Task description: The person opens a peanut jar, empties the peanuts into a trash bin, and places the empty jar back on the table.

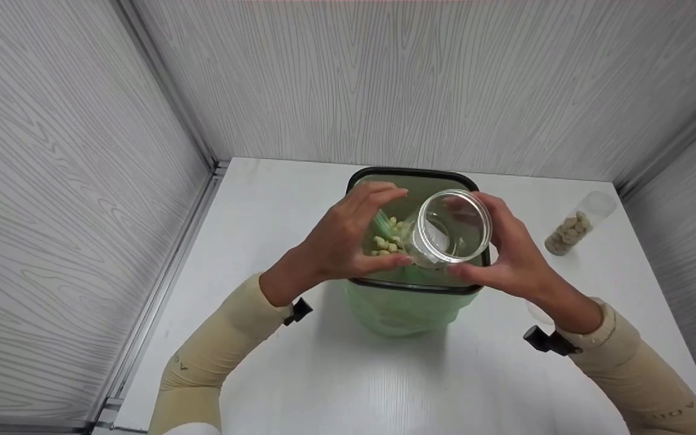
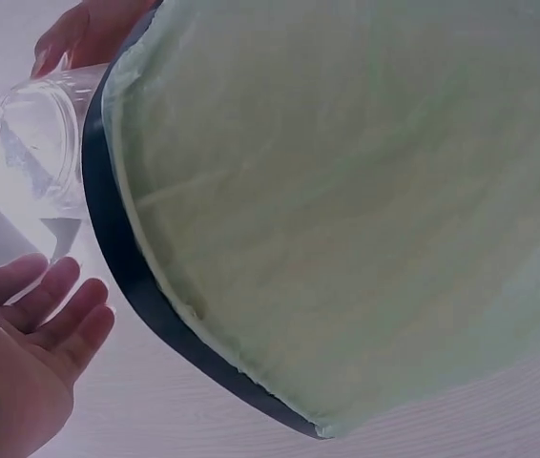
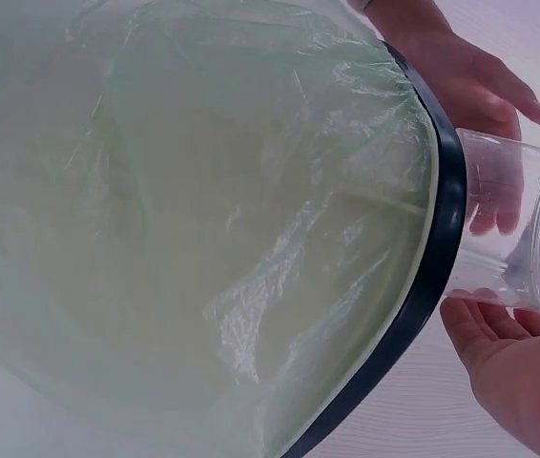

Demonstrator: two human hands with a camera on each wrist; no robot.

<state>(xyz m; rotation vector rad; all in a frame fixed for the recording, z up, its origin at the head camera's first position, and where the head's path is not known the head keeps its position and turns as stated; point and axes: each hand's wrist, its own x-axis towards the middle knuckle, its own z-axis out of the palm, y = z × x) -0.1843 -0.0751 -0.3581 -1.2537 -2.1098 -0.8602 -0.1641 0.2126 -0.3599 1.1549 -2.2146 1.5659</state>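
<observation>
Grey wood-grain panels (image 1: 414, 90) enclose a white worktop (image 1: 263, 217) at left, back and right of the frame. Items, left to right. Left hand (image 1: 351, 232), beige-sleeved, just left of centre: fingers extended and parted, grasping nothing; whether its thumb tip touches the jar cannot be told. Bin (image 1: 408, 311), centre: black rim, pale green liner, with pale nut-like pieces (image 1: 389, 244) and a green ribbed item (image 1: 381, 223) visible inside. Clear jar (image 1: 444, 235), one, right of centre, over the right half of the bin's opening: tilted, long axis running from base at lower left to uncovered mouth at upper right; lies rightward of the left hand, base end nearest it. Right hand (image 1: 508, 248), same sleeve: holds the jar near the mouth, fingers and thumb bent about its wall. Clear tube (image 1: 580, 223), far right, on the worktop: pale pieces fill its lower-left end.
</observation>
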